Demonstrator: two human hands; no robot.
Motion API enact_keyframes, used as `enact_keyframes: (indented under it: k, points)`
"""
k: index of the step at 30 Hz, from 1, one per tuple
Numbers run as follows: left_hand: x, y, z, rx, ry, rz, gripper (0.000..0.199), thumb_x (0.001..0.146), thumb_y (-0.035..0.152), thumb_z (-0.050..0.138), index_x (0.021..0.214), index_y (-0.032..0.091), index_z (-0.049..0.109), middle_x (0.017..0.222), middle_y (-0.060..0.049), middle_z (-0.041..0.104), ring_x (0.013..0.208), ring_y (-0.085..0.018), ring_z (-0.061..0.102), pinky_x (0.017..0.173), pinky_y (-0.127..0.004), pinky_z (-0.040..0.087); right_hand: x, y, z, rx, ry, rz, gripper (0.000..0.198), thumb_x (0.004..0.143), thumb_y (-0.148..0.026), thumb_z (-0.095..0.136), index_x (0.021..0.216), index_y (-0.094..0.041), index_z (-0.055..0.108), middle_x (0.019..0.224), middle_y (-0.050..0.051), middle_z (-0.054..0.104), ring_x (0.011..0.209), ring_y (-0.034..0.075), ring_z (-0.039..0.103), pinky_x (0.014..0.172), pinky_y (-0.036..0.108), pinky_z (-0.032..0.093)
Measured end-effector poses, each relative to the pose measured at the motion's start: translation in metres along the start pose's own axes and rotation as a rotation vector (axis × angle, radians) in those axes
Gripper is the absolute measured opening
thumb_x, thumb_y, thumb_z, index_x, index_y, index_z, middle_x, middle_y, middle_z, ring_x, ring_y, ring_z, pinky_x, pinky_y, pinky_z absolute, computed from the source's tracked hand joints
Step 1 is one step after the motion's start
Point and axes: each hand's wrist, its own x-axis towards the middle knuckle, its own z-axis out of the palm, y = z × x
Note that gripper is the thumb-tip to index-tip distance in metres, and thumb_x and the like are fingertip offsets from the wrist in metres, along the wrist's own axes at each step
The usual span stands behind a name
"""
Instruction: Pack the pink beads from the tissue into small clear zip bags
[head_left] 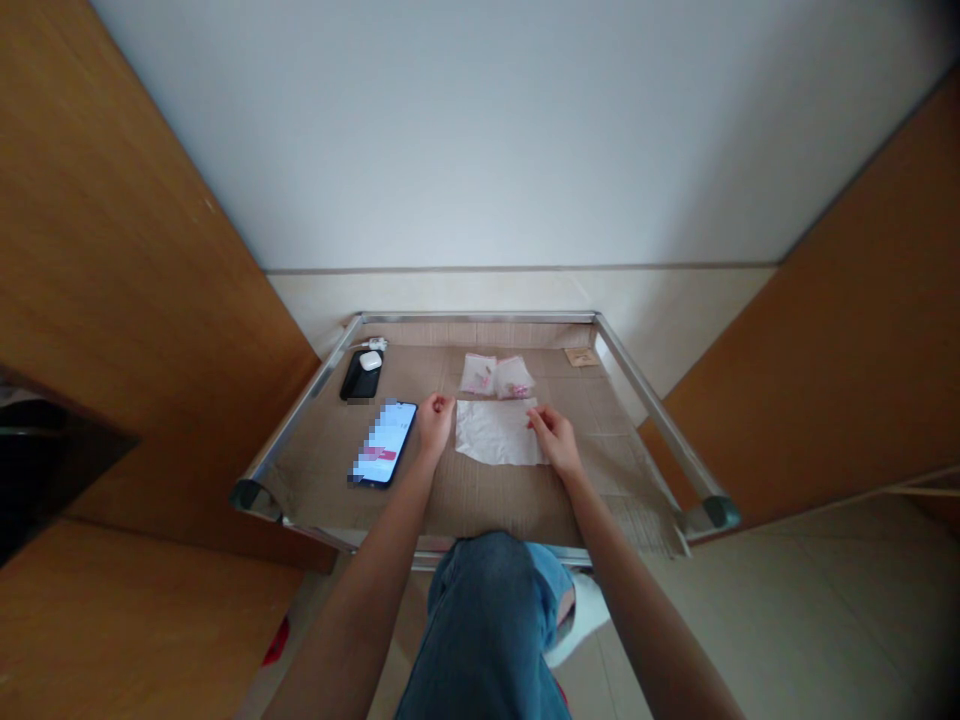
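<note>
A white sheet (495,440), either tissue or cloth, lies on the cardboard-covered surface between my hands. My left hand (433,428) is closed beside the sheet's left edge, fingertips curled together; whether anything is in them is too small to tell. At the right edge, my right hand (555,438) has thumb and fingers pinched together over the sheet, with a small spot of red at the fingertips that I cannot identify. Just beyond the sheet are two clear plastic bags, the left bag (478,374) and the right bag (514,378), with small pink items inside.
Left of my left hand lies a lit smartphone (385,446). A black phone-like object (362,376) carries a white earbud case (370,361), with a white plug (376,343) behind. A brown paper square (581,357) sits back right. Metal rails (660,410) frame the cardboard (487,505).
</note>
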Motion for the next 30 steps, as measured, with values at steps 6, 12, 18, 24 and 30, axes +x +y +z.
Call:
enact_keyframes:
  k: [6,12,18,24,30]
  points:
    - [0.0005,-0.0008,0.0000,-0.006,-0.001,-0.001,0.018,0.068,0.028,0.056,0.055,0.018,0.047,0.053,0.004,0.044,0.053,-0.011,0.042,0.053,-0.023,0.031,-0.0004,-0.0010,0.0004,0.005,0.005,0.007,0.043,0.079,-0.057,0.044,0.068,-0.018,0.057,0.061,0.003,0.059,0.058,0.016,0.052,0.058,0.026,0.039]
    - [-0.0007,0.0005,-0.0005,-0.010,0.000,-0.004,0.018,0.068,0.028,0.057,0.056,0.018,0.049,0.054,0.004,0.047,0.054,-0.012,0.044,0.055,-0.023,0.033,-0.0001,-0.0008,0.0005,0.006,0.000,0.027,0.044,0.079,-0.059,0.044,0.070,-0.018,0.056,0.062,0.004,0.059,0.059,0.017,0.052,0.058,0.026,0.040]
    - [-0.0006,0.0022,-0.0004,-0.005,0.006,-0.016,0.017,0.068,0.025,0.057,0.056,0.018,0.049,0.053,0.004,0.046,0.053,-0.011,0.043,0.054,-0.023,0.032,-0.0003,-0.0001,0.0006,0.029,-0.005,0.015,0.041,0.080,-0.056,0.045,0.071,-0.018,0.057,0.063,0.004,0.059,0.060,0.017,0.053,0.059,0.026,0.040]
    - [-0.0008,0.0045,-0.0005,-0.003,0.010,-0.022,0.017,0.068,0.024,0.056,0.054,0.018,0.047,0.053,0.004,0.045,0.052,-0.011,0.041,0.054,-0.023,0.031,-0.0012,-0.0029,0.0000,0.029,0.000,0.013,0.042,0.080,-0.056,0.045,0.072,-0.017,0.058,0.063,0.004,0.060,0.060,0.017,0.054,0.060,0.026,0.040]
    - [-0.0025,0.0077,-0.0011,-0.010,0.007,-0.023,0.019,0.068,0.026,0.055,0.053,0.018,0.046,0.052,0.004,0.043,0.052,-0.011,0.040,0.053,-0.023,0.029,-0.0013,-0.0029,-0.0001,0.027,-0.007,0.025,0.042,0.080,-0.056,0.045,0.073,-0.017,0.057,0.064,0.004,0.059,0.060,0.017,0.053,0.060,0.027,0.041]
